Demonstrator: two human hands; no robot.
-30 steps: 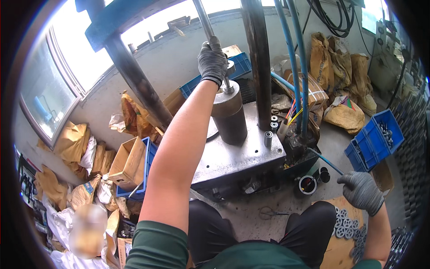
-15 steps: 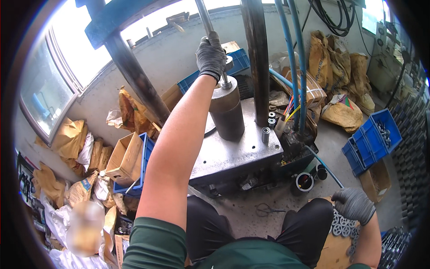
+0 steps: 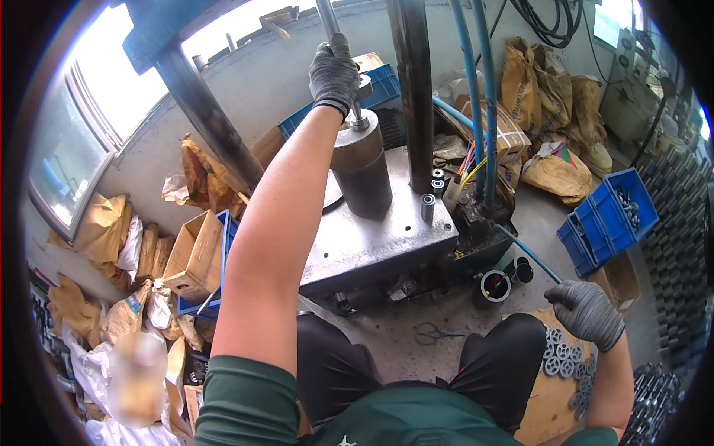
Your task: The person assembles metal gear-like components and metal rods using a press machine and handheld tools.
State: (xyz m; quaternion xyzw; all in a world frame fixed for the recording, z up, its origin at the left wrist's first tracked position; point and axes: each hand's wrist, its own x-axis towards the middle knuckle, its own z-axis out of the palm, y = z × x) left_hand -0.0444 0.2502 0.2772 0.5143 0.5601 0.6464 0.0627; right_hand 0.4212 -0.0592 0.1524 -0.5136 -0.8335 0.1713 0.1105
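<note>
My left hand, in a grey glove, is closed around an upright metal rod of the press. Below it, the thinner lower shaft meets the top of a dark steel cylinder standing on the metal press table. A round collar shows just beside my left hand. At the right, my gloved right hand is closed on the end of a blue lever, which slopes up toward the base of the blue pipes. My left palm and the fingers behind the rod are hidden.
Small metal sleeves stand at the table's right edge, beside a dark press column. Flat wheel-shaped metal parts lie on cardboard near my right knee. Blue bins stand right; scissors lie on the floor. Paper sacks line the left.
The whole view has shifted, so the scene sits slightly higher and further left. The lever's end and my right hand look slightly changed in position; my left hand keeps its grip on the rod.
</note>
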